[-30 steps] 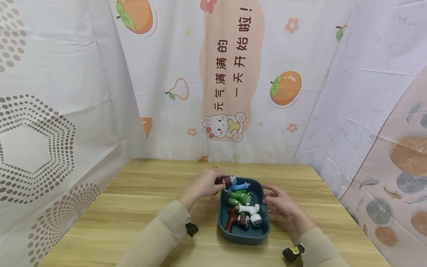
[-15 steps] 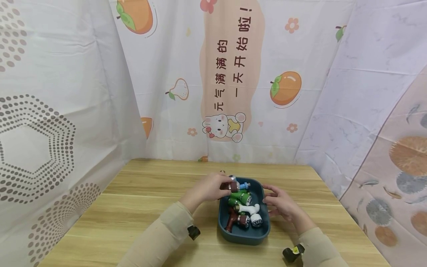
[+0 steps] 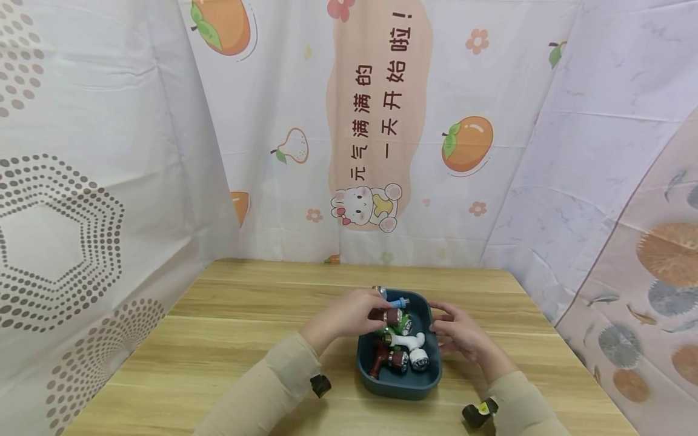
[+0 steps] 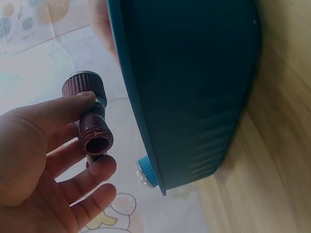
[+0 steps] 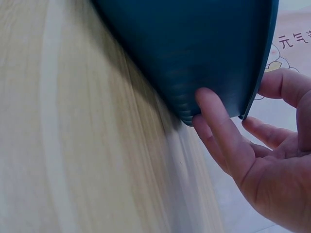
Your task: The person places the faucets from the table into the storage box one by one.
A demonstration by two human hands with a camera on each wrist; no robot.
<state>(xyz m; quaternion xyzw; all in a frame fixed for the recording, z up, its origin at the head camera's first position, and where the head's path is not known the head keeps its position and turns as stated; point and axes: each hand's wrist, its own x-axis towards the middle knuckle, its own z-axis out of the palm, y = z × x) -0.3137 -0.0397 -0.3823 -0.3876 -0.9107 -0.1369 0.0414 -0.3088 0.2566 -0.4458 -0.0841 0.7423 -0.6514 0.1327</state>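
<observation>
My left hand [image 3: 349, 312] pinches a brown plastic tap [image 4: 93, 124] with a ribbed knob over the left side of a dark blue box [image 3: 400, 392]. In the left wrist view my thumb lies across the tap's neck and its round outlet faces the camera. Inside the box lie a white tap [image 3: 410, 341], a second brown tap [image 3: 391, 360], green taps [image 3: 406, 326] partly hidden under the held one, and a blue tap [image 3: 399, 303] at the far end. My right hand [image 3: 463, 333] rests against the box's right side, fingertips on its outer wall and rim.
The box stands on a wood-grain table [image 3: 262, 297]. Behind and at both sides hang printed curtains [image 3: 283, 200]. A black wrist camera [image 3: 320, 385] sits by the left cuff, another camera [image 3: 480, 413] by the right.
My left hand has moved right and nearer with the brown tap, from the box's far left corner to over the green taps. My right hand and the box have stayed put.
</observation>
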